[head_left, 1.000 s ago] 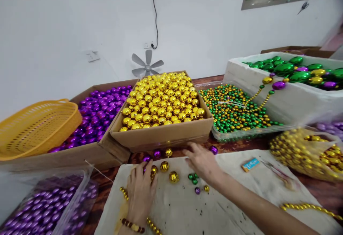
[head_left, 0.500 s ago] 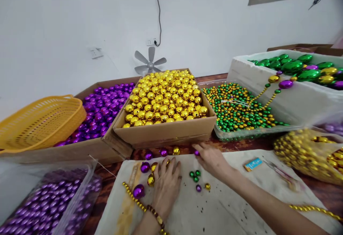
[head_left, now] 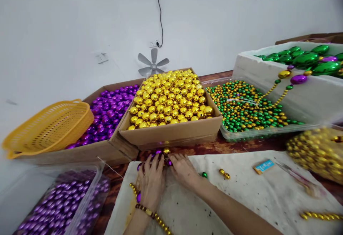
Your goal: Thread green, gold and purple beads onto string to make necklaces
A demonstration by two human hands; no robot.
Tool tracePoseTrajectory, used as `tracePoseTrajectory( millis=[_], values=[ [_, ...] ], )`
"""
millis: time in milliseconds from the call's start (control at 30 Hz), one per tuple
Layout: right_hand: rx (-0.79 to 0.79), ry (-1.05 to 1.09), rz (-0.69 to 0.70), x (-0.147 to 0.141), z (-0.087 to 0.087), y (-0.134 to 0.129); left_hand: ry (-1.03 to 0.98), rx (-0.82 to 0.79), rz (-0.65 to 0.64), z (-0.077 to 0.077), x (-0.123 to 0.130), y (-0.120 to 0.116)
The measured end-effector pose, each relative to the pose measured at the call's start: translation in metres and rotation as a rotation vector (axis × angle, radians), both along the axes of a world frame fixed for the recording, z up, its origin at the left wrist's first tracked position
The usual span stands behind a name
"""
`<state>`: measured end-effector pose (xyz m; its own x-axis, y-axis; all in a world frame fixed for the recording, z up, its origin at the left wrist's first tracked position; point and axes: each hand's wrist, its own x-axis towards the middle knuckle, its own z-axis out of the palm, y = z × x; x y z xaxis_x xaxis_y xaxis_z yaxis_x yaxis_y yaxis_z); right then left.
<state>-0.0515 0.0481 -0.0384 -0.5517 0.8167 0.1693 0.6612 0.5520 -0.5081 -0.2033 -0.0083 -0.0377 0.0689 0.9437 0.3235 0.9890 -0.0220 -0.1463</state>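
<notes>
My left hand [head_left: 152,183], with a beaded bracelet on its wrist, lies palm down on the left of the pale cloth [head_left: 193,206], its fingers spread over purple balls. Beside it, my right hand [head_left: 184,170] has its fingertips at a small purple ball [head_left: 169,162]; whether it grips the ball is unclear. A gold ball [head_left: 166,150] sits just beyond both hands. One large purple ball [head_left: 138,196] shows left of my left wrist. Near my right wrist are a green bead [head_left: 204,174] and a pair of gold beads [head_left: 224,174]. A gold bead string [head_left: 162,224] passes by my left wrist.
Behind the cloth stand boxes of gold balls [head_left: 171,135] and purple balls [head_left: 107,113], and a tub of green and gold beads [head_left: 241,135]. A yellow basket [head_left: 48,128] is at left, above a purple-bead container [head_left: 61,203]. Tweezers [head_left: 292,174] lie right.
My right hand has moved left, close beside my left hand. My left hand has shifted forward over the balls. Two gold beads now lie right of the green bead. The view has shifted slightly.
</notes>
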Motion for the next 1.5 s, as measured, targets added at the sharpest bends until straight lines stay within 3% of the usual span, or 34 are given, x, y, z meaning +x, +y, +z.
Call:
tracePoseTrajectory(
  millis=[300, 567, 700, 833, 967, 1167, 1333, 1500],
  values=[
    [0.029, -0.032, -0.048, -0.012, -0.006, 0.006, -0.004, 0.003, 0.009, 0.004, -0.006, 0.006],
    [0.028, -0.058, -0.024, 0.006, -0.002, -0.007, -0.080, 0.026, -0.039, 0.016, 0.001, 0.004],
    [0.012, -0.054, -0.018, 0.010, -0.002, -0.008, -0.169, 0.129, 0.126, 0.023, -0.016, -0.025],
    [-0.004, -0.047, -0.023, 0.009, -0.002, -0.006, -0.165, 0.090, 0.316, 0.012, -0.035, -0.075],
    [-0.011, -0.047, -0.009, 0.014, -0.003, -0.010, -0.172, -0.030, 0.315, -0.001, -0.036, -0.102],
    [0.000, -0.052, -0.009, 0.022, -0.007, -0.020, -0.219, -0.052, 0.271, -0.006, -0.040, -0.090],
    [0.005, -0.047, -0.020, 0.015, -0.011, -0.027, -0.121, -0.017, 0.307, 0.000, -0.049, -0.070],
    [0.016, -0.029, -0.009, 0.015, -0.001, -0.032, -0.130, -0.017, 0.327, 0.001, -0.051, -0.068]
  ],
)
